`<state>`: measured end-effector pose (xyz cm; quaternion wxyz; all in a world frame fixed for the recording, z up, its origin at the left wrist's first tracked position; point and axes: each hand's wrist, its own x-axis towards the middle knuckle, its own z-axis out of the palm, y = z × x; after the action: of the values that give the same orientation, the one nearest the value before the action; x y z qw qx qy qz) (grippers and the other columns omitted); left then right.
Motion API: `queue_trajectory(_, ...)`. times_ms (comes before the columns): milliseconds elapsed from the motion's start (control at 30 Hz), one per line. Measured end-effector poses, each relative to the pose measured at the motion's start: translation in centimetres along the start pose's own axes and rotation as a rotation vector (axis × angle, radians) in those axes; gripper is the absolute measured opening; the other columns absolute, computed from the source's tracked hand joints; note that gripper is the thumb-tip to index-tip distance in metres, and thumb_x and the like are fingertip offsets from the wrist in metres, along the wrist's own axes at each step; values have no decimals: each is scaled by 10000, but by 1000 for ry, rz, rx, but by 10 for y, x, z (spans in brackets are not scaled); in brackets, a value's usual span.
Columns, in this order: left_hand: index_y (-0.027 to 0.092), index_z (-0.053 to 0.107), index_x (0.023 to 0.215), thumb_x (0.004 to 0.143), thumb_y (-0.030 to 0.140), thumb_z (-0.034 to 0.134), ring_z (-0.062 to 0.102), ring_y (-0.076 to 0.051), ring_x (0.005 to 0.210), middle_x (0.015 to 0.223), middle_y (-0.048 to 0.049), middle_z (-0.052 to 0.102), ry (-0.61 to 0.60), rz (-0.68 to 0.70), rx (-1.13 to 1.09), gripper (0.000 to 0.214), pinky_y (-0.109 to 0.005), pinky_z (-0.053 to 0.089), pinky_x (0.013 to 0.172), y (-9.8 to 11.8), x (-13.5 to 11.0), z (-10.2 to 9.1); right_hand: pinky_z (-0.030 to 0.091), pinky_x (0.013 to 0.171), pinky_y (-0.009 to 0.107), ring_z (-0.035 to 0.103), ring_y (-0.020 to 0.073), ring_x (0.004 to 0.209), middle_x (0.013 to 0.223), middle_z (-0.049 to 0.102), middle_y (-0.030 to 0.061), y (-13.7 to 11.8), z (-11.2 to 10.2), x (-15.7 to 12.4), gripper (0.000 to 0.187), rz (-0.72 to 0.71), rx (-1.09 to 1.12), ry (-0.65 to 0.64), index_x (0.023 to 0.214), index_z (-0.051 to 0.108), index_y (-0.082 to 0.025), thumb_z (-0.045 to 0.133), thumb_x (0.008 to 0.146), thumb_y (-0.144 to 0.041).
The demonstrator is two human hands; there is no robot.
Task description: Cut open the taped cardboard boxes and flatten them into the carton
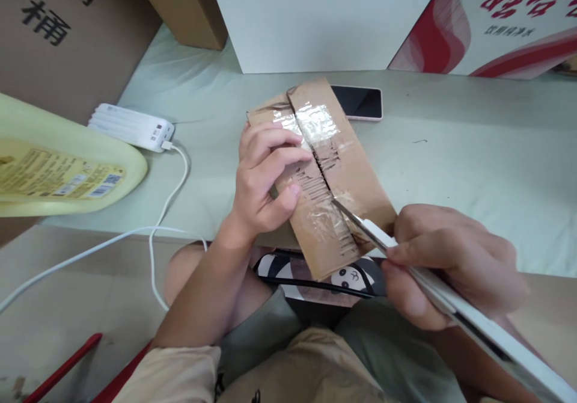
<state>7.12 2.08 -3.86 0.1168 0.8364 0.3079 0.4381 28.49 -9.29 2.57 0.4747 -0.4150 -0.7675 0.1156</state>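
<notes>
A flat brown cardboard parcel (pixel 347 168) sealed with clear tape lies tilted at the near edge of the pale table (pixel 473 162), partly over my lap. My left hand (pixel 264 177) grips its left edge, fingers curled over the top and thumb pressed on the side. My right hand (pixel 446 261) is closed round a white-handled box cutter (pixel 406 252). Its metal blade tip touches the taped seam near the parcel's lower middle, where the tape is scored and torn.
A dark phone (pixel 360 101) lies just behind the parcel. A white power bank (pixel 131 126) with a white cable (pixel 166 210) sits at the left, next to a yellow jug (pixel 58 168) on its side. Cardboard boxes (pixel 324 18) stand along the back.
</notes>
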Motion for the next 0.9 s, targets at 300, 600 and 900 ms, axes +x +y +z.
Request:
queue_trajectory(300, 308, 678, 1102, 999, 501, 440, 603, -317, 1194, 1184, -72, 705, 33, 44, -80, 324, -602, 458, 1138, 0, 1, 1, 298, 451, 317, 363, 117, 456, 549, 412, -65, -5, -1, -1, 288, 13, -118, -72, 795, 479, -265, 596, 754, -5)
queue_trajectory(600, 331, 690, 1097, 1001, 660, 319, 575, -357, 1242, 1196, -86, 701, -47, -66, 12, 505, -646, 408, 1188, 0, -1, -1, 310, 426, 323, 372, 115, 437, 530, 432, -65, 0, 2, 2, 283, -51, -138, -86, 748, 440, -260, 620, 753, -41)
queue_trajectory(900, 320, 699, 1093, 1007, 571, 413, 598, -347, 1186, 1158, -78, 699, 6, 4, -75, 390, -630, 423, 1148, -1, 2, 1, 295, 474, 311, 301, 108, 483, 544, 399, -54, -7, 5, 1, 299, 62, -191, -94, 630, 416, -240, 577, 784, -41)
